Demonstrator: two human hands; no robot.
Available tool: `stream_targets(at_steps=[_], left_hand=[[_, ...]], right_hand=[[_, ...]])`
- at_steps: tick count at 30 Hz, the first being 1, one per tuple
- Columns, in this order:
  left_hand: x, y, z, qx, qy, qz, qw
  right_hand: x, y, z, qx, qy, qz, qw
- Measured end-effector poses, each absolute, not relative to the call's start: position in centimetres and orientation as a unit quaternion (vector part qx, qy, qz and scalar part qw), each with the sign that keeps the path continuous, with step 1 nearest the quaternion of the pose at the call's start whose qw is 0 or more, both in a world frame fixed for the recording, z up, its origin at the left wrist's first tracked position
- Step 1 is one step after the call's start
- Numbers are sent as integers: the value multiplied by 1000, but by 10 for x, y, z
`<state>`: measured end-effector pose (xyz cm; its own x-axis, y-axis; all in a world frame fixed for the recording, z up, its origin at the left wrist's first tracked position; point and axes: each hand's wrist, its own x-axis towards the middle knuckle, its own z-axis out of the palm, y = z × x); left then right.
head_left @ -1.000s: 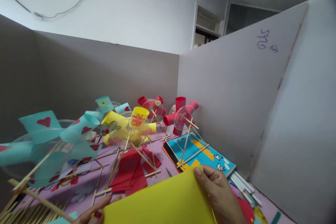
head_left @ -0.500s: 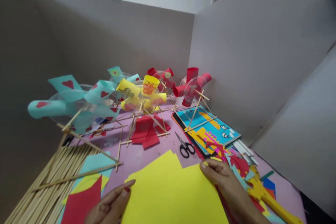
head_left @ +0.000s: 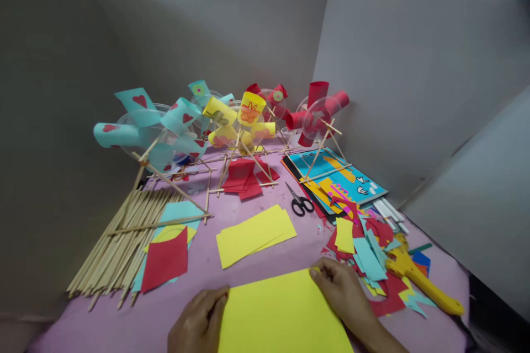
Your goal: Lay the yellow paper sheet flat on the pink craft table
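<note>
yellow paper sheet (head_left: pixel 281 314) lies between left hand (head_left: pixel 201 320), pinching its left edge, and right hand (head_left: pixel 343 292), pinching its far right corner, both hands equally close, at the near side of the desk (head_left: pixel 103 322), its far edge facing smaller yellow pieces (head_left: pixel 254 236), its long axis untellable with the near end out of view.

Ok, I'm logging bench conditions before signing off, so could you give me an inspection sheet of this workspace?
Surface: pink-purple tabletop.
Job's things: yellow sheet in hand; overlapping yellow pieces beyond it.
Clutter: paper scraps heaped beside a yellow tool; scissors farther back.
Hands: left hand at the sheet's left edge, right hand at its upper right corner.
Cables: dark cord, apparently from the tool's handle.
Surroundings: grey panels.
</note>
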<state>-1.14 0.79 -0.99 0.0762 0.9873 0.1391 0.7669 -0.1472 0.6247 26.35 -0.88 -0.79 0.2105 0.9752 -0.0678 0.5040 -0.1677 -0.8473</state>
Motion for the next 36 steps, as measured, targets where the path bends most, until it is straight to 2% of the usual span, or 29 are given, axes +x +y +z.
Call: stream_targets(at_steps=[6, 12, 16, 21, 25, 31, 36], left_hand=[[-21, 7, -31, 812, 528, 248, 28], [-24, 11, -35, 845, 496, 195, -52], [-16, 15, -22, 909, 374, 124, -132], [-5, 22, -5, 967, 253, 31, -14], [9, 23, -1, 959, 271, 46, 68], [30, 12, 2, 944, 311, 79, 71], [20, -1, -12, 947, 304, 105, 15]], right_hand=[[261, -13, -15, -692, -595, 246, 328], [260, -13, -19, -704, -606, 212, 304], [261, -12, -18, -705, -614, 207, 288], [264, -11, -20, -709, -624, 191, 267], [264, -13, -21, -716, -631, 170, 246], [260, -17, -15, -716, -654, 139, 202], [245, -17, 0, -702, -689, 67, 165]])
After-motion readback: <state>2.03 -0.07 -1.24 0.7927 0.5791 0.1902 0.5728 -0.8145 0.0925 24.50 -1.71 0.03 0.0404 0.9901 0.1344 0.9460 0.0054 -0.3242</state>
